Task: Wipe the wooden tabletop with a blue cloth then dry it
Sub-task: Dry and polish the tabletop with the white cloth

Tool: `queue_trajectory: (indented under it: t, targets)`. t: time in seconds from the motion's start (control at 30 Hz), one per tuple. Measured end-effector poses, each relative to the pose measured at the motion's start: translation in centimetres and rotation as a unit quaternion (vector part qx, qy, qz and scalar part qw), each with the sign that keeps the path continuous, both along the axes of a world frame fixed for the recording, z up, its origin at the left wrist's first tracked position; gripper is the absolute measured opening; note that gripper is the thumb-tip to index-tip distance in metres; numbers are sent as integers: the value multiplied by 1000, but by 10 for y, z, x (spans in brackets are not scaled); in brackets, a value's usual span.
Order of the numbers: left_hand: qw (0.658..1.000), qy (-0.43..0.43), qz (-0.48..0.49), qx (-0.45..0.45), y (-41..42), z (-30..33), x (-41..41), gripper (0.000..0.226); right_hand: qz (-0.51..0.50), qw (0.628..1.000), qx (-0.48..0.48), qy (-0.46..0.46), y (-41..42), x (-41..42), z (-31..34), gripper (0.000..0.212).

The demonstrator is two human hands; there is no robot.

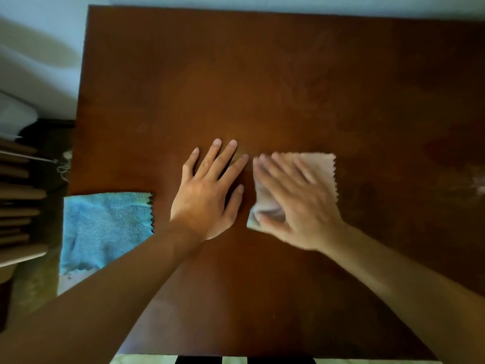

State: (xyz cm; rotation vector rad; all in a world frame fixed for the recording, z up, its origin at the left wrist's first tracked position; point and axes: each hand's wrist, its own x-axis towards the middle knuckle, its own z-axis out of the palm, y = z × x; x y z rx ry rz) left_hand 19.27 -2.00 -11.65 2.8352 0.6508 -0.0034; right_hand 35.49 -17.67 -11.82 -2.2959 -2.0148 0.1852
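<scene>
A dark brown wooden tabletop (pixel 262 74) fills most of the view. The blue cloth (pixel 105 227) lies flat at the table's left edge, partly hanging over it, with no hand on it. My left hand (pixel 207 190) rests flat on the wood near the middle, fingers spread, holding nothing. Just to its right, my right hand (pixel 291 203) presses down on a pale pink cloth (pixel 319 166) with zigzag edges; the thumb pinches the cloth's near corner. That hand is blurred.
A stack of brown wooden slats or boards (pixel 18 206) stands left of the table, with a white cord (pixel 64 166) beside it. A pale wall runs along the table's far edge. A faint whitish smear (pixel 477 182) shows at the right edge.
</scene>
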Motion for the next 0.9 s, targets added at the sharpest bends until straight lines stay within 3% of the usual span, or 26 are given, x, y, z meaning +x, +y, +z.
queue_trajectory:
  t: [0.2,0.37,0.57,0.7,0.9]
  targets:
    - [999,-28,20,-18,0,5,5,52,-140,990,-25,-2,86,82,8,79]
    - [999,-35,13,24,13,12,27,49,-114,993,2,-16,52,48,5,75]
    - [997,36,67,9,44,14,82,59,-55,998,38,-3,-2,12,-2,72]
    - [995,67,69,15,51,6,94,61,-42,999,26,-11,22,40,-1,74]
    - [995,70,69,18,51,5,95,62,-164,986,-35,-20,112,127,11,79]
